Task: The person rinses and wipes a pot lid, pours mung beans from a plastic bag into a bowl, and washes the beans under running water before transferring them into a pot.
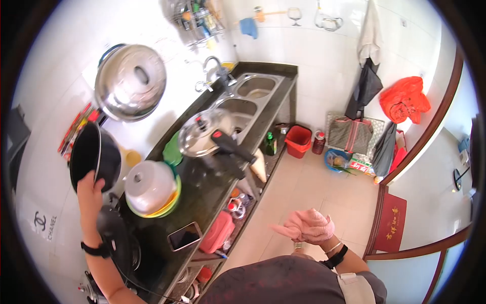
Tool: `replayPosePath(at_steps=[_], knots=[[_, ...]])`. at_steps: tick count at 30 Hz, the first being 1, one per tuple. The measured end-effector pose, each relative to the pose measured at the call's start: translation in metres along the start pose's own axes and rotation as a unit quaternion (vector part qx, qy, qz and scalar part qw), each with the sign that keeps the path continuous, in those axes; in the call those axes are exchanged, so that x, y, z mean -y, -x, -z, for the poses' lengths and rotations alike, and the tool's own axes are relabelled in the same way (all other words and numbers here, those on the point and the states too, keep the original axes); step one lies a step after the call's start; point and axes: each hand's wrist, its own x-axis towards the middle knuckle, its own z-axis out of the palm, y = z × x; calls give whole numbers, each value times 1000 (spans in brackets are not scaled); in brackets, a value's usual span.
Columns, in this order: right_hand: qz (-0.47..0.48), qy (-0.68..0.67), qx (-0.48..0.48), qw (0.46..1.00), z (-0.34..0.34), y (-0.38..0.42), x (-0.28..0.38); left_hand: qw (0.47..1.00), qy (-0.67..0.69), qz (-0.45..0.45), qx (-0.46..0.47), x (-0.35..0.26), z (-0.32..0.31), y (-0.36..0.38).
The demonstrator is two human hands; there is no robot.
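Left of the stacked bowls (pixel 151 188) on the bench (pixel 197 190), your left hand (pixel 91 190) pinches the black pot's (pixel 108 159) rim; your right hand (pixel 319 238), well apart, bunches a pink cloth (pixel 308 226) in curled fingers.

Bright, wide-angle bend, dark rounded edges, fine detail perhaps soft.

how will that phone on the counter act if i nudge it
The phone should stay stiff and slide rather than roll, being a thin slab lying flat. The counter looks glossy, so it may slip easily; near the edge, it could go over.
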Motion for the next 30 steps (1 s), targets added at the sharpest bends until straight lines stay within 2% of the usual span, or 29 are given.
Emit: replayPosePath(at_steps=[1, 2, 3, 4, 6, 8, 10, 11, 12, 14, 16, 17, 19, 20, 22, 24, 25, 27, 30], knots=[[-62, -273, -17, 960, 29, 9, -10, 999, 36, -21, -14, -38, -11, -37], [-48, -385, -44, 920, 50, 23, -4, 994, 108, -14, 6, -89, -15, -72], [-31, -491, -71, 868, 70, 33, -1, 991, 133, -30, -13, -119, -34, -107], [-30, -493, -73, 867, 93, 39, -4, 984, 167, -49, -43, -150, -56, -140], [134, -517, 80, 842, 137, 42, -9, 962, 264, -43, -54, -201, -102, -203], [168, -504, 52, 846, 156, 47, 11, 915, 399, 39, -39, -244, -157, -262], [202, -496, 23, 844, 165, 56, 32, 774, 615, 147, -14, -288, -210, -311], [161, -471, -122, 859, 169, 60, 40, 722, 668, 171, -57, -309, -234, -330], [150, -460, -179, 856, 176, 60, 42, 664, 716, 191, -98, -326, -256, -349], [120, -430, -293, 846, 192, 61, 45, 575, 750, 295, -143, -350, -294, -379], [141, -547, -221, 795, 215, 57, 37, 483, 800, 314, -166, -364, -331, -397], [151, -551, -259, 779, 221, 53, 43, 463, 792, 354, -184, -372, -346, -403], [172, -545, -255, 779, 248, 37, 38, 390, 802, 405, -199, -376, -378, -414], [186, -541, -253, 780, 262, 30, 32, 376, 785, 447, -207, -383, -383, -417], [188, -546, -233, 783, 297, 15, 20, 374, 780, 454, -213, -374, -427, -431], [187, -541, -211, 792, 333, -12, 28, 284, 835, 426, -200, -367, -455, -439], [196, -397, -325, 836, 345, -29, 35, 290, 826, 435, -212, -369, -464, -442], [191, -234, -423, 854, 363, -56, 49, 281, 828, 438, -207, -370, -476, -447], [221, -159, -358, 893, 400, -106, 87, 267, 831, 439, -210, -376, -494, -461]])
